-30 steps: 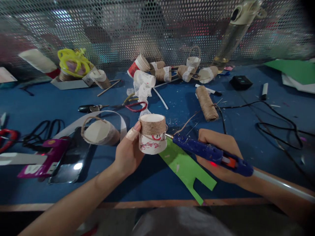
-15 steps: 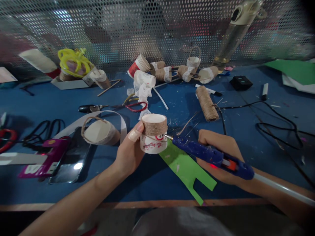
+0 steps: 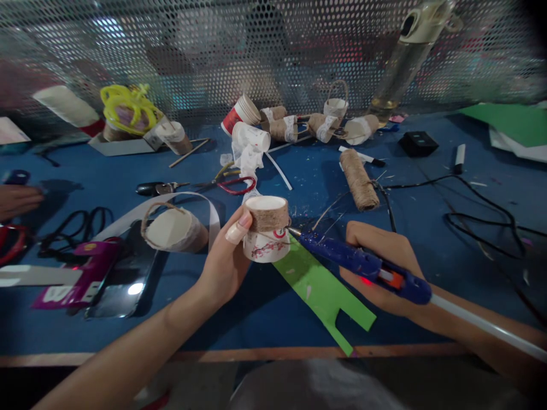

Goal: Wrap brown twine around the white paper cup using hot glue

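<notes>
My left hand (image 3: 228,250) grips a small paper cup (image 3: 267,245) printed with pink blossoms, its upper part wrapped in brown twine. In my right hand (image 3: 380,256) is a blue glue gun (image 3: 342,253) with a clear glue stick at its rear and a red light glowing. The metal nozzle is beside the cup's right side, close to the lower edge of the twine; whether it touches is unclear. A loose twine strand leads toward the twine roll (image 3: 359,179) behind. Under the glue gun lies a cut green sheet (image 3: 325,290).
Left of the cup are a twine-handled cup basket (image 3: 173,228), a phone (image 3: 128,279) and a purple device (image 3: 79,273). Scissors (image 3: 237,185) lie behind, near several twine-wrapped cups (image 3: 284,129). Another person's hand (image 3: 19,199) is at the left edge. A black cable (image 3: 453,176) runs on the right.
The glue gun's nozzle has shifted slightly right, away from the cup, and the cup has risen a little. Another person's hand has come in at the left edge.
</notes>
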Available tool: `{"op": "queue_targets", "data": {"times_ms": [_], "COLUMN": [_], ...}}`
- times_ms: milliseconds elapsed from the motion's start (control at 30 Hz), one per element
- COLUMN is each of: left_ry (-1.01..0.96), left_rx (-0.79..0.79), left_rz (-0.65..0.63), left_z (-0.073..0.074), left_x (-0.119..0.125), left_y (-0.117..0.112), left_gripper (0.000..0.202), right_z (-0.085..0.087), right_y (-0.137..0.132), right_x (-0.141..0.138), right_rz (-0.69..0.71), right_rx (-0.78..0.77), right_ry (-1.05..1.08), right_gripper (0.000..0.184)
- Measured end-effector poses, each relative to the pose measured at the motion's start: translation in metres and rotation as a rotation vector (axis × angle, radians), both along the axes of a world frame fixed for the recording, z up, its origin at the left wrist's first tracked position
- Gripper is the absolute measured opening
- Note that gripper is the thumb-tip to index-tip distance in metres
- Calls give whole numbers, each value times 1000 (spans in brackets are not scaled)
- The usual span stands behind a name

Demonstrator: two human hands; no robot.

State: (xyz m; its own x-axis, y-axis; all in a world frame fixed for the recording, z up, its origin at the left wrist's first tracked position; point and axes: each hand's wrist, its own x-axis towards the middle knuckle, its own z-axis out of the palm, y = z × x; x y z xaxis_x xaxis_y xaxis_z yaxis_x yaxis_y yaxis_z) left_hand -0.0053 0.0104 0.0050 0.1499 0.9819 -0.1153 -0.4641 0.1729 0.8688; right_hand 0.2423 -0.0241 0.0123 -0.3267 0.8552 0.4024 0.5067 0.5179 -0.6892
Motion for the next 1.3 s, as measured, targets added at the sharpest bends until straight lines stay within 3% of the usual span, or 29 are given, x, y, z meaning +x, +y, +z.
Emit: {"op": "queue_targets", "data": {"times_ms": [267, 433, 567, 667, 833, 1033, 1300], "left_ry": [4, 43, 54, 59, 48, 66, 91], "left_rx": [-4, -13, -2, -7, 2, 16, 7], "left_rz": [-58, -48, -28, -36, -33, -46, -26], "left_z": [-3, -4, -4, -4, -4, -3, -4], "left_x": [2, 2, 3, 3, 4, 4, 4], "left_y": [-4, -5, -4, -4, -2, -2, -2], "left_gripper": [38, 40, 39, 40, 38, 34, 31], "right_z": [1, -13, -20, -17, -10, -3, 2], "right_y": [3, 9, 10, 9, 6, -1, -5], "right_x": [-5, -10, -14, -17, -13, -11, -9], "right_rz": [-66, 56, 166, 111, -33, -154, -210], "right_rx": [-88, -196, -236, -262, -122, -74, -28], "right_ry": [263, 364, 488, 474, 340, 410, 320], "right_gripper": [16, 44, 48, 42, 24, 26, 22]}}
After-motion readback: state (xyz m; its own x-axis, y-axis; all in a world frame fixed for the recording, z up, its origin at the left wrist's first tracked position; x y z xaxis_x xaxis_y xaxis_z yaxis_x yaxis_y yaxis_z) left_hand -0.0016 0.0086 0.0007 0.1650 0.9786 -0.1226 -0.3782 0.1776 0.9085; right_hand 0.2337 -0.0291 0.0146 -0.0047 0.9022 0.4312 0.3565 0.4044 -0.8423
